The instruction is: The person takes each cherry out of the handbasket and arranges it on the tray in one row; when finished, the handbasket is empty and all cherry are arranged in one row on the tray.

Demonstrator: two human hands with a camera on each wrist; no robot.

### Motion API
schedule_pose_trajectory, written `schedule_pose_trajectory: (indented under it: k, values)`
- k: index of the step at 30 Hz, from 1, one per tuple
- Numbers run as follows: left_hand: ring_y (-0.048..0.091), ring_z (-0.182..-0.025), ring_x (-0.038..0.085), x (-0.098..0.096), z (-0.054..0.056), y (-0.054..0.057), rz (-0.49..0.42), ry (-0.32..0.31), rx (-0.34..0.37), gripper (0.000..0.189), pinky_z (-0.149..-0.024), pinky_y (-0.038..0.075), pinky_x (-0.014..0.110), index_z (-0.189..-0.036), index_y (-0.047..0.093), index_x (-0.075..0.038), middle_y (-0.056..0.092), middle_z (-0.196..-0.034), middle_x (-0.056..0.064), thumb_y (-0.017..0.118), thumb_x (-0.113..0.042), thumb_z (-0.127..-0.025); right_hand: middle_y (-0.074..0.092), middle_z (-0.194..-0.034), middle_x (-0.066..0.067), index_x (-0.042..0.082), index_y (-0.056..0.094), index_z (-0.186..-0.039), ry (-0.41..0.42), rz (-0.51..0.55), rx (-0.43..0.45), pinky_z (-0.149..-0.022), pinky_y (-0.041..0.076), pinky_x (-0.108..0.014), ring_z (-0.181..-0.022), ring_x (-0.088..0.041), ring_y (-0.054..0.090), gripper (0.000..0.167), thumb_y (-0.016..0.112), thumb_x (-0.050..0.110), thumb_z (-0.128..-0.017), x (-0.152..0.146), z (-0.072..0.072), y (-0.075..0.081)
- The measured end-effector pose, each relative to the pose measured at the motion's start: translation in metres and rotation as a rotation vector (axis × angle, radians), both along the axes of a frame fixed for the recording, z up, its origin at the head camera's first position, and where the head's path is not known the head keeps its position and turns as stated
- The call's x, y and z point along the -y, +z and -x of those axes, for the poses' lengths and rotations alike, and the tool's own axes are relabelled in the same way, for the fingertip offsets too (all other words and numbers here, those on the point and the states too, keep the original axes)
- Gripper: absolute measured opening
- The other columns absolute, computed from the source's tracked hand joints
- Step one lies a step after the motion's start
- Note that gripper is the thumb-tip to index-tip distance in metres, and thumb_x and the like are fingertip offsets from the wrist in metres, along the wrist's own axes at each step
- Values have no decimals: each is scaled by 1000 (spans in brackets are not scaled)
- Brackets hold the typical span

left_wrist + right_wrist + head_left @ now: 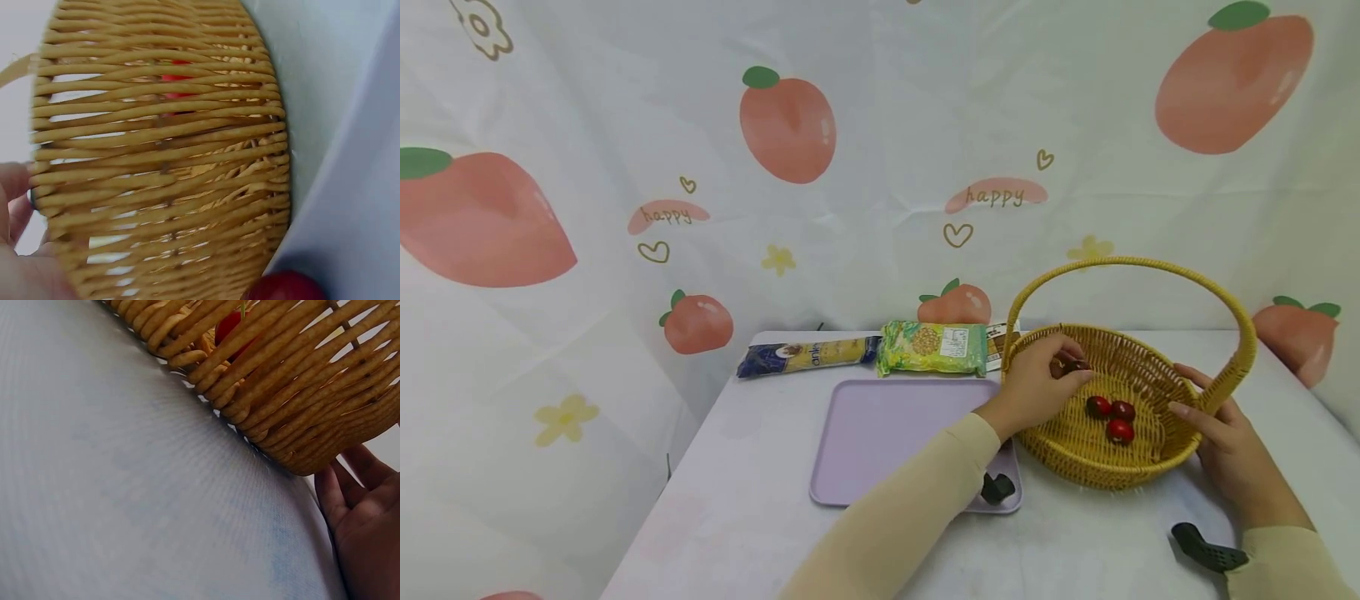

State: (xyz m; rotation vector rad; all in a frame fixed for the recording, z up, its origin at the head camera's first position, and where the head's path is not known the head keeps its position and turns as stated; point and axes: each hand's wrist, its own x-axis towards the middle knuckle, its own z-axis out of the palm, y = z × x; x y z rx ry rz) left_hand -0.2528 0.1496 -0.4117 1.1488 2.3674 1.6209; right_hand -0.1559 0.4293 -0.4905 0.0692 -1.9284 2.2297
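Purple tray [895,425] just beside yellow basket [1078,477]. Left hand [1037,385] pinches dark red fruit [1078,365] over basket's left side; three red fruits [1121,432] lie inside. Right hand [1234,446] grips right rim, probably steadying it.

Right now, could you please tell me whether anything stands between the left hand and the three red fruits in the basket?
Nothing visible does: the left hand is over the left side of the basket, with open space towards the three fruits.
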Motion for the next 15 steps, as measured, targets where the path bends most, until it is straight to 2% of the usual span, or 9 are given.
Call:
schedule_pose_trajectory:
  k: [4, 6, 10, 12, 15]
  values:
    - [71, -85, 7, 18, -6, 4, -164, -68, 165, 21, -79, 61, 25, -129, 74, -2, 57, -116, -3, 64, -7, -112, 49, -151, 10, 28, 38, -170, 4, 6, -12, -97, 39, -13, -127, 2, 54, 62, 52, 6, -114, 0, -1, 1]
    - [74, -85, 11, 28, -10, 6, -251, -88, 274, 21, -81, 62, 30, -129, 73, 2, 56, -116, -4, 63, -2, -111, 50, -149, 10, 27, 39, -169, 7, 10, -21, -94, 40, -13, -126, 2, 55, 61, 51, 4, -114, 0, -1, 2]
    - [76, -83, 15, 52, -15, 8, -368, -108, 433, 25, -83, 63, 36, -132, 65, 7, 62, -110, -1, 66, 5, -107, 53, -146, 12, 26, 41, -168, 21, 16, -44, -92, 43, -13, -124, 1, 58, 61, 50, 2, -114, -2, 0, 2]
    - [76, -83, 16, 65, -18, 7, -378, -97, 470, 26, -82, 63, 35, -132, 64, 7, 65, -106, 1, 68, 5, -106, 54, -146, 11, 25, 41, -168, 33, 23, -51, -90, 45, -13, -123, 1, 59, 60, 49, 1, -113, -3, 1, 2]
    - [74, -85, 17, 83, -21, 5, -334, -61, 447, 25, -81, 63, 34, -129, 64, 3, 68, -105, 1, 72, -2, -106, 55, -146, 12, 25, 40, -169, 39, 29, -46, -90, 46, -12, -124, 1, 59, 61, 49, 1, -113, -3, 1, 1]
